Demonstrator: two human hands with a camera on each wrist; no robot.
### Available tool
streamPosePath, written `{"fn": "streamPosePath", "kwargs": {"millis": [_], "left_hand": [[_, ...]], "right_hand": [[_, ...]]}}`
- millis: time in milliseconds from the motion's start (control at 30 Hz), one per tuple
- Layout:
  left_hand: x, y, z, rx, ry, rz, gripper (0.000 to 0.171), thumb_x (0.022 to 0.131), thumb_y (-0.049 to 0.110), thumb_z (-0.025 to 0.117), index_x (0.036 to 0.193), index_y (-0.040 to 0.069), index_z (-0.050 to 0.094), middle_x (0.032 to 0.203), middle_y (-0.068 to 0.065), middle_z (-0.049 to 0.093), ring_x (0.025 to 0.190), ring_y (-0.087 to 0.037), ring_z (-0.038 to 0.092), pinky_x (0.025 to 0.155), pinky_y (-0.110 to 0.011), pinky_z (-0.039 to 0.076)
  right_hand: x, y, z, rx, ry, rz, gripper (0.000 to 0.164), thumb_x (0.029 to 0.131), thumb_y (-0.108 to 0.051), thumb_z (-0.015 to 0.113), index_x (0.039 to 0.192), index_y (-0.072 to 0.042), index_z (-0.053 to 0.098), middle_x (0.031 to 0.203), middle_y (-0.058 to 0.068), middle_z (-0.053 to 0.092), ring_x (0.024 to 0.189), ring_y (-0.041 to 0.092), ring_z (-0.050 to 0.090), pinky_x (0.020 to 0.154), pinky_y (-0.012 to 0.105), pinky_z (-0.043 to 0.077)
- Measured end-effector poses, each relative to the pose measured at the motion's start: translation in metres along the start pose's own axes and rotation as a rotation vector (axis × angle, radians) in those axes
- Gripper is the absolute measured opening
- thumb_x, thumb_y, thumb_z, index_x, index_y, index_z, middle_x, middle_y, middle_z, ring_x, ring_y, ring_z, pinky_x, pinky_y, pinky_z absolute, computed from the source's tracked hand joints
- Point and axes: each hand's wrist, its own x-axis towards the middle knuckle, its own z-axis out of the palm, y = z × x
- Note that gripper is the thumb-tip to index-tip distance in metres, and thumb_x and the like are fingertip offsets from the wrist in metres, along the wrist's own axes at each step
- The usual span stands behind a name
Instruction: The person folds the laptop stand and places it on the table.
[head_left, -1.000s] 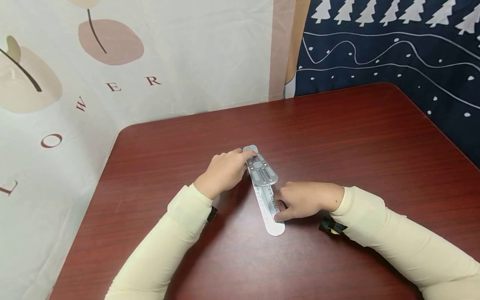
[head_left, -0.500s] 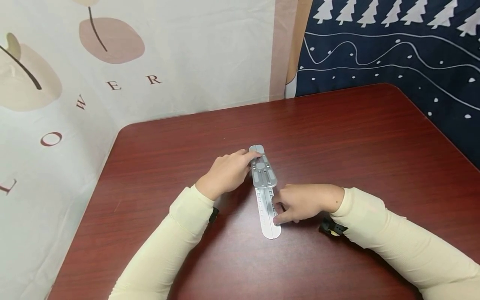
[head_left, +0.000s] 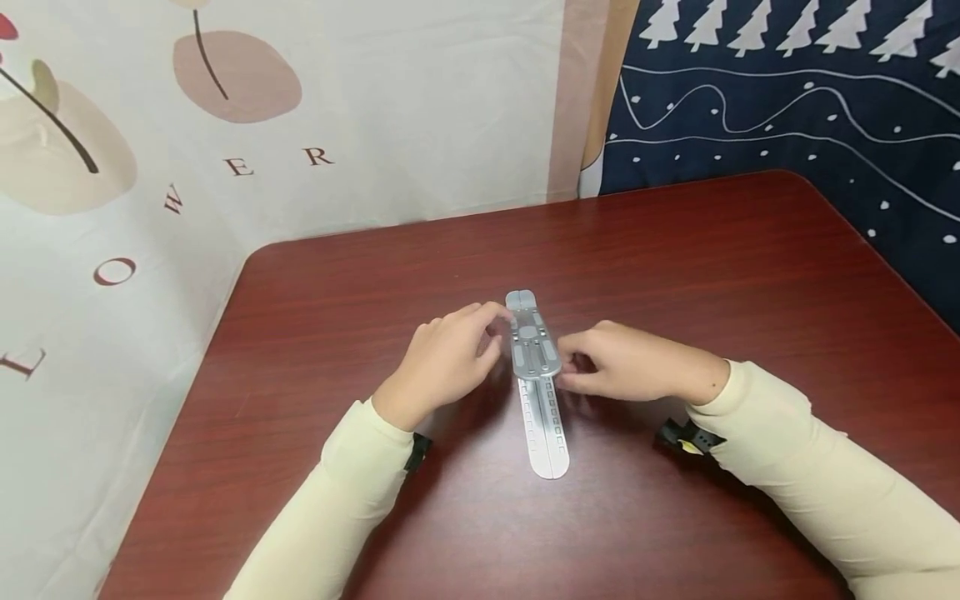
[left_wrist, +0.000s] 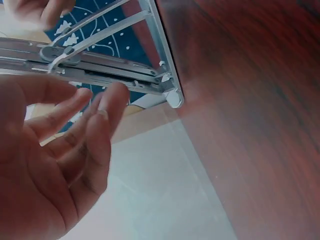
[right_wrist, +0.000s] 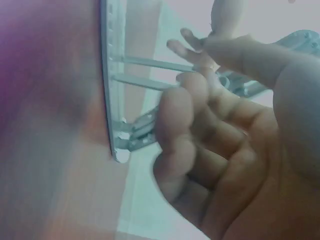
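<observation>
A folding metal stand [head_left: 534, 357], grey and silver, stands near the middle of the table. Its long slotted base [head_left: 546, 437] lies flat, with a shorter plate raised over the far half. Thin struts [left_wrist: 107, 35] join base and plate in the left wrist view. My left hand [head_left: 448, 357] is at the stand's left side, fingers loosely bent, index fingertip at the plate's edge; contact cannot be told. On the right side hovers my right hand [head_left: 633, 362], fingers loosely curled close to the plate. Nothing shows in its grasp in the right wrist view [right_wrist: 225, 145].
The reddish-brown table [head_left: 360, 283] has rounded far corners. Behind it hang a pale printed cloth [head_left: 420, 108] and a dark blue cloth [head_left: 750, 108] with white trees. A dark wrist strap [head_left: 686, 437] sits below the right cuff.
My right hand has left the near end of the base and moved up beside the plate. My left index finger has drawn back from the plate's top. The stand has turned slightly.
</observation>
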Motion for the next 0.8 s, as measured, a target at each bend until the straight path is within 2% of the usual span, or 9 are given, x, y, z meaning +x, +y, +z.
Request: {"fn": "streamPosePath", "kwargs": {"millis": [133, 267, 467, 800], "left_hand": [[-0.0032, 0.0005, -0.0012, -0.044, 0.036, 0.052, 0.025, 0.091, 0.021, 0.063, 0.115, 0.025, 0.063, 0.093, 0.012, 0.067, 0.076, -0.005, 0.066, 0.055, -0.028, 0.046], [-0.0038, 0.0014, -0.002, -0.055, 0.067, 0.12, 0.023, 0.087, 0.018, 0.067, 0.11, 0.022, 0.064, 0.09, 0.011, 0.067, 0.075, -0.005, 0.064, 0.056, -0.027, 0.046], [-0.0033, 0.0026, -0.0004, -0.053, 0.085, 0.165, 0.02, 0.088, 0.014, 0.065, 0.107, 0.02, 0.064, 0.086, 0.009, 0.068, 0.071, -0.004, 0.063, 0.055, -0.026, 0.046], [-0.0026, 0.0034, -0.0008, -0.079, 0.083, 0.168, 0.019, 0.088, 0.012, 0.064, 0.106, 0.02, 0.065, 0.076, 0.011, 0.07, 0.066, -0.003, 0.063, 0.056, -0.027, 0.047]], "right_hand": [[0.0015, -0.0013, -0.0041, -0.026, 0.155, 0.033, 0.017, 0.087, -0.011, 0.07, 0.081, -0.016, 0.055, 0.064, -0.009, 0.051, 0.059, 0.004, 0.048, 0.056, 0.021, 0.042], [0.0033, -0.0034, -0.0051, -0.018, 0.266, 0.023, 0.018, 0.086, -0.006, 0.07, 0.089, -0.014, 0.055, 0.067, -0.008, 0.054, 0.063, 0.005, 0.051, 0.059, 0.022, 0.044], [0.0054, -0.0041, -0.001, 0.017, 0.325, -0.013, 0.022, 0.087, -0.002, 0.068, 0.104, -0.011, 0.059, 0.074, -0.006, 0.061, 0.067, 0.006, 0.055, 0.061, 0.025, 0.05], [0.007, -0.0021, 0.0041, 0.04, 0.376, -0.049, 0.019, 0.087, 0.0, 0.067, 0.1, -0.014, 0.066, 0.078, -0.006, 0.066, 0.068, 0.005, 0.058, 0.061, 0.029, 0.053]]}}
